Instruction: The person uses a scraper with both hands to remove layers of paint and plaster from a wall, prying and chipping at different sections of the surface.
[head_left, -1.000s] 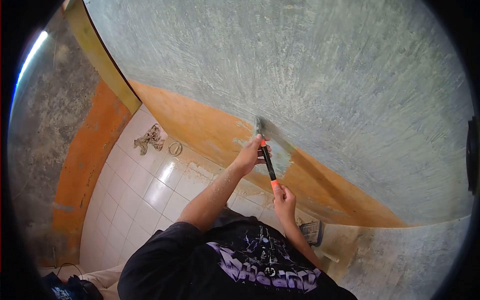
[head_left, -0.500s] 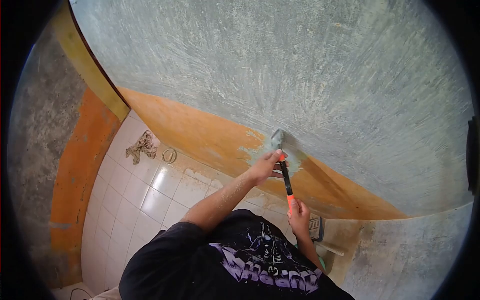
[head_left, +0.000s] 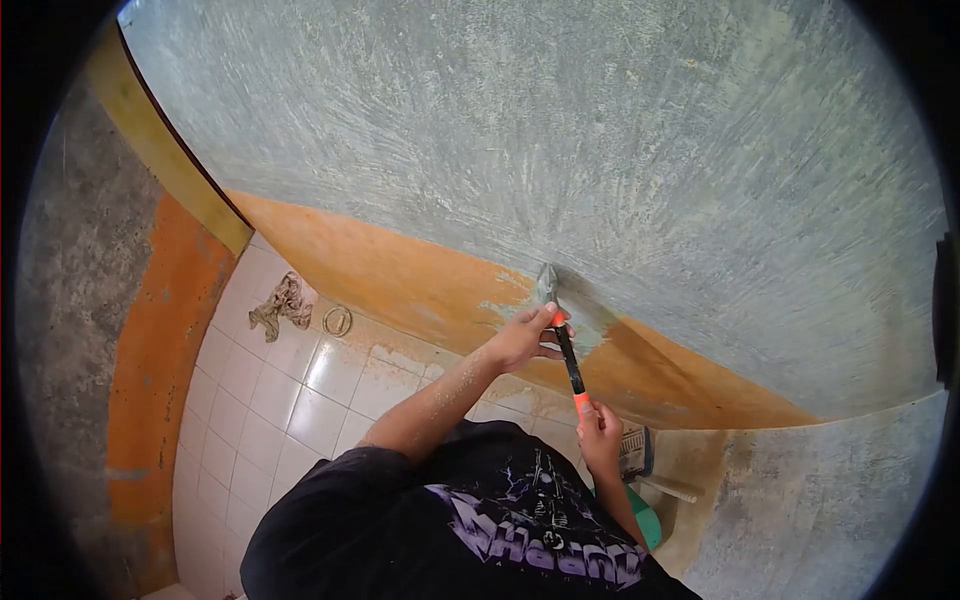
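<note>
Scraping wall [head_left: 600,150] | left hand [head_left: 524,338] grips scraper [head_left: 562,335] near blade, seemingly flat | right hand [head_left: 600,436] clenches handle end | keep blade low, strokes short.

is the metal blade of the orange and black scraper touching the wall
Touching. The head view shows the scraper's metal blade flat against the wall, at the orange paint's edge, no gap visible.

Scraper [head_left: 565,340]: black handle with orange bands, grey metal blade. Wall [head_left: 620,150] was pale grey-green, streaked with whitish scrape marks; an orange painted band [head_left: 400,270] ran along its base. Floor tiles [head_left: 290,390] were glossy white. T-shirt [head_left: 480,530] was black with a purple-white graphic print.
</note>
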